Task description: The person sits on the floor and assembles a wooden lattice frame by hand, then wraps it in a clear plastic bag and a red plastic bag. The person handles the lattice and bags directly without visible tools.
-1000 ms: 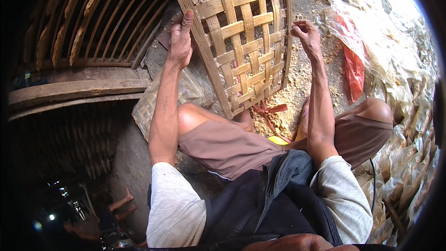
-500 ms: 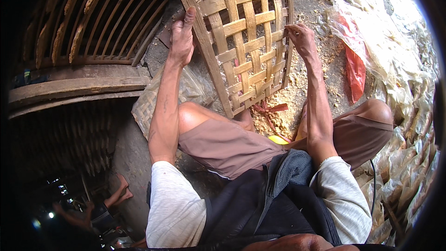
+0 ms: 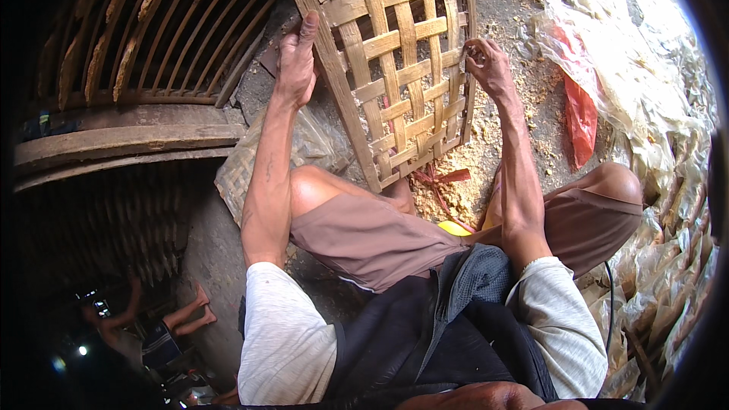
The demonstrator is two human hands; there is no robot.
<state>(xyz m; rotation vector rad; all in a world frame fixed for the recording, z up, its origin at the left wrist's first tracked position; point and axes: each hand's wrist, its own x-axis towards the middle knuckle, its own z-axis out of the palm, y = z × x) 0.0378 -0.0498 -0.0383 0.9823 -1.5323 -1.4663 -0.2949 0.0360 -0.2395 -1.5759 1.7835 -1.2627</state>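
Observation:
A woven bamboo tray (image 3: 414, 74) with a wooden frame is held up, tilted, in front of my lap. My left hand (image 3: 298, 64) is closed round its left frame bar, with the thumb pointing up along the bar. At the opposite edge, my right hand (image 3: 492, 70) has its fingers curled in a pinch against the right rim. Whatever sits between those fingertips is too small to make out. Below the tray's lower edge, a dark red strip (image 3: 448, 176) lies among yellowish crumbs (image 3: 458, 199) on the ground between my legs.
A slatted wooden rack (image 3: 163, 38) and a thick beam (image 3: 129, 139) stand at left. Plastic-covered woven material (image 3: 254, 163) lies beside my left forearm. Heaped clear plastic sheets (image 3: 645, 91) and a red plastic piece (image 3: 581, 118) spread at right. Another person (image 3: 163, 338) is at lower left.
My right hand has turned slightly at the rim, its thumb and finger now making a rounder pinch. The tray has shifted very slightly left. The other person's arm and body have moved.

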